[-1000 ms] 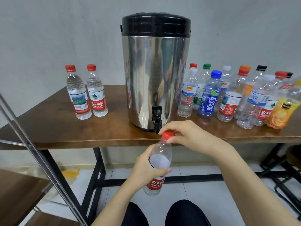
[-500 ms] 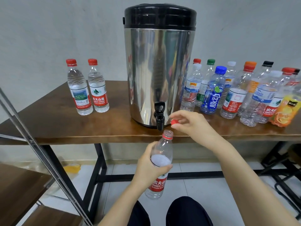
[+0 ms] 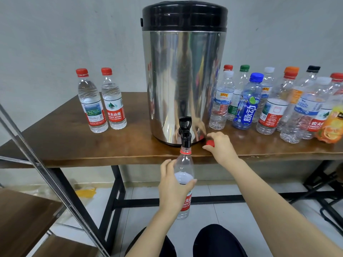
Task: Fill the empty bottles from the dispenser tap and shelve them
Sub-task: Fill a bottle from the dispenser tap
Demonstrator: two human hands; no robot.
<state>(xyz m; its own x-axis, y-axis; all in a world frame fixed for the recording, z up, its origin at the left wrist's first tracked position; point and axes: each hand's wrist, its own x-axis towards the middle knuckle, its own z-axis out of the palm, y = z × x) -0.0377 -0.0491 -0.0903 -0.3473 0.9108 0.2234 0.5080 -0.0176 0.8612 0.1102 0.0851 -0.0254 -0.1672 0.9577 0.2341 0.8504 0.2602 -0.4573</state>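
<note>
Left hand [image 3: 173, 184] fingers wrap the uncapped bottle [image 3: 183, 164], held below the front edge of the worktop [image 3: 74, 145], mouth just under the tap [image 3: 185, 132]. Right hand [image 3: 220, 147] fingers pinch the red cap [image 3: 210, 143] at that edge. Risk: the one-handed hold drifts (narrow mouth) and water spills floorward.

A plain utility or staging room: bare grey wall [image 3: 55, 34], tiled floor [image 3: 141, 212], wooden table [image 3: 74, 145], metal shelving rack [image 3: 46, 173] at near left.

I count one steel dispenser [image 3: 183, 80] with one tap [image 3: 185, 130] at 12 o'clock, and two filled red-capped bottles [image 3: 92, 108] at 10. One uncapped bottle [image 3: 183, 164] is at 6, with one red cap [image 3: 210, 143] beside the dispenser's base. At 2 o'clock I make out at least ten empty bottles [image 3: 246, 108], overlapping too much for an exact count.
</note>
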